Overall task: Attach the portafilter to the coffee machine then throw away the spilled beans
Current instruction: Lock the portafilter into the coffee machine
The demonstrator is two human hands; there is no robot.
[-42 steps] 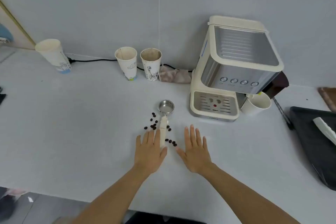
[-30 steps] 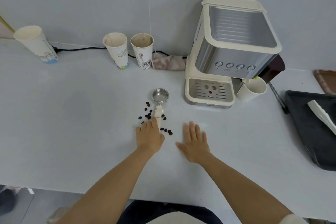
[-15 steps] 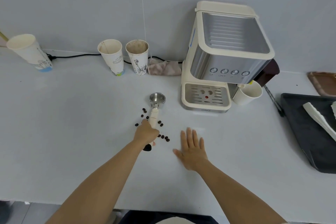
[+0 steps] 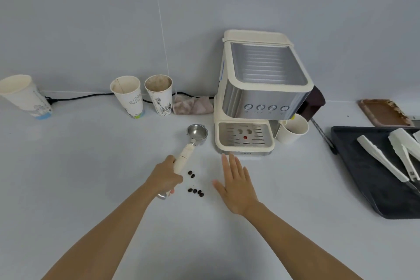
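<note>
**Portafilter in hand, not yet at the machine**

The left hand (image 4: 165,177) is wrapped around the cream handle of the portafilter (image 4: 190,146), fingers curled tight about it, with the handle's butt poking out below the palm. The metal basket end points up and to the right, near the front left corner of the coffee machine (image 4: 259,95) but apart from it; whether the basket is clear of the counter (image 4: 79,177) cannot be told from this angle. The right hand (image 4: 236,185) lies flat, fingers straight and close together, holding nothing, just in front of the machine's drip tray (image 4: 245,137).

The first step looks to be under way: the portafilter is gripped but not attached. The next move likely calls for carrying the basket under the machine's overhang above the drip tray, seating it upward into the brew head, which is hidden from this view, then swinging the handle to lock it. The free hand may need to steady the machine.

A few spilled beans (image 4: 196,191) lie on the counter between the two hands, untouched; others may be hidden under the left hand. No bin is visible.
</note>
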